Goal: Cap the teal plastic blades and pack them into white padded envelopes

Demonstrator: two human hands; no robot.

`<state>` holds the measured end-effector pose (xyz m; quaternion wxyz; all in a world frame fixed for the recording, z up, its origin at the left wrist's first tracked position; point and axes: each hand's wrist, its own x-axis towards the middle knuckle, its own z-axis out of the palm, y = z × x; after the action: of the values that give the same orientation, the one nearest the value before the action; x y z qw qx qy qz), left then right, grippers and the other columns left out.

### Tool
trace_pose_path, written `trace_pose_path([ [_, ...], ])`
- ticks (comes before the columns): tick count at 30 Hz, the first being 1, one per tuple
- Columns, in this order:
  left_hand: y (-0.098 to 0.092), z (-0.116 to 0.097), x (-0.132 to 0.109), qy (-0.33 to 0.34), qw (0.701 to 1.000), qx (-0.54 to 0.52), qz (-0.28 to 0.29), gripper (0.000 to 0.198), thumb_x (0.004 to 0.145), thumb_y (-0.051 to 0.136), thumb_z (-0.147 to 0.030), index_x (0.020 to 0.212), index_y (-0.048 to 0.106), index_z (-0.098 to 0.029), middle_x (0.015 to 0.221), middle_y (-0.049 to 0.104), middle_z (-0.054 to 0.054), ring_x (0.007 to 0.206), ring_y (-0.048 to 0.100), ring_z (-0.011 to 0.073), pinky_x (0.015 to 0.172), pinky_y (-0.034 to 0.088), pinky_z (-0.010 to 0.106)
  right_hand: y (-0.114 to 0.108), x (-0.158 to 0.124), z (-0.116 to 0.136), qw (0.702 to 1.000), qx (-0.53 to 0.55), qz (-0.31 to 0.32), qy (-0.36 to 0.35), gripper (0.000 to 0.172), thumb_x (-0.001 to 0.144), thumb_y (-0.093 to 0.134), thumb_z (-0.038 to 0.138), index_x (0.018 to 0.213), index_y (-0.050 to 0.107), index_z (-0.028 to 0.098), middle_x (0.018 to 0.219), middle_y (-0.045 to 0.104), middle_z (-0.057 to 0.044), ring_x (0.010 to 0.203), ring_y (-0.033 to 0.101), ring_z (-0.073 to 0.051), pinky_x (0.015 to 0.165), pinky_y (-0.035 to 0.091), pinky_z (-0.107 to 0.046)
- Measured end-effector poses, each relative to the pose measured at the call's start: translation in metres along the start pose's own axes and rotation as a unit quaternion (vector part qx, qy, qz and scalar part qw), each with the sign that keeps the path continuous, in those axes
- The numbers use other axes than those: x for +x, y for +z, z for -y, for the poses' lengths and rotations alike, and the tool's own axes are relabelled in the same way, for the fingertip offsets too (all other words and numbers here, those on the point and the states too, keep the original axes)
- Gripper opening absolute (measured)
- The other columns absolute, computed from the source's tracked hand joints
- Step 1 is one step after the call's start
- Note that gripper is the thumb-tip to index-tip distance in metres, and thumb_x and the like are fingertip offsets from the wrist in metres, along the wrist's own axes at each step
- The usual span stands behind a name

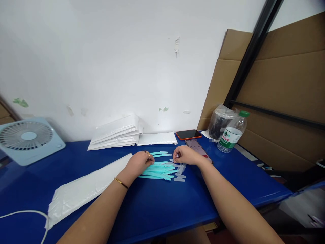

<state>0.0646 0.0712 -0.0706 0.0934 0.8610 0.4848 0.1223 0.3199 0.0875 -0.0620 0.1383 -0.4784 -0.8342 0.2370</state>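
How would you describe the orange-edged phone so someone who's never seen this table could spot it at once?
Find the blue table and follow it back to the white wall. There, between the white packets and the green-capped bottle, lies the orange-edged phone. Its dark screen and orange rim set it apart from the other phone in front, whose screen is lit.

The sticks [158,167] look smooth plastic, the packets [115,132] glossy plastic, the tabletop [157,206] smooth

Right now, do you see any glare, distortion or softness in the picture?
Head view: pale sheen on the long white package; head view: the black post leans steeply, probably wide-angle stretch; head view: fine detail on the turquoise sticks is soft.
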Motion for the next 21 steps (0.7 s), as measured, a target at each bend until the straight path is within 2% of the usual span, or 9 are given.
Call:
trace_pose_path([
  [4,-0.002,0.005,0.002,0.003,0.999,-0.034,0.016,0.018,0.075,0.055,-0.033,0.081,0.069,-0.024,0.081,0.067,-0.001,0.072,0.06,0.014,0.062,0.041,0.022,0.004,0.003,0.0,0.999,-0.004,-0.044,-0.011,0.009,0.068,0.062,0.023,0.073,0.067,0.017,0.07,0.066,-0.002,0.059,0.057,-0.011,0.051,0.038,-0.019],
  [10,-0.002,0.002,0.001,0.037,0.999,0.018,-0.005,0.024,0.083,0.045,-0.03,0.084,0.068,-0.023,0.089,0.067,0.002,0.083,0.059,0.0158,0.071,0.042,0.023,0.006,0.003,0.003,0.998,-0.006,-0.056,-0.019,0.01,0.068,0.061,0.019,0.074,0.069,0.018,0.067,0.067,-0.001,0.058,0.058,-0.011,0.053,0.039,-0.018],
  [21,0.002,0.005,0.003,0.036,0.999,0.025,-0.028,0.025,0.086,0.043,-0.028,0.085,0.066,-0.021,0.089,0.065,0.003,0.084,0.058,0.0161,0.073,0.042,0.024,0.013,0.008,0.0,0.998,0.011,-0.057,-0.036,0.01,0.068,0.062,0.022,0.074,0.07,0.018,0.064,0.067,-0.001,0.057,0.059,-0.011,0.052,0.039,-0.018],
])
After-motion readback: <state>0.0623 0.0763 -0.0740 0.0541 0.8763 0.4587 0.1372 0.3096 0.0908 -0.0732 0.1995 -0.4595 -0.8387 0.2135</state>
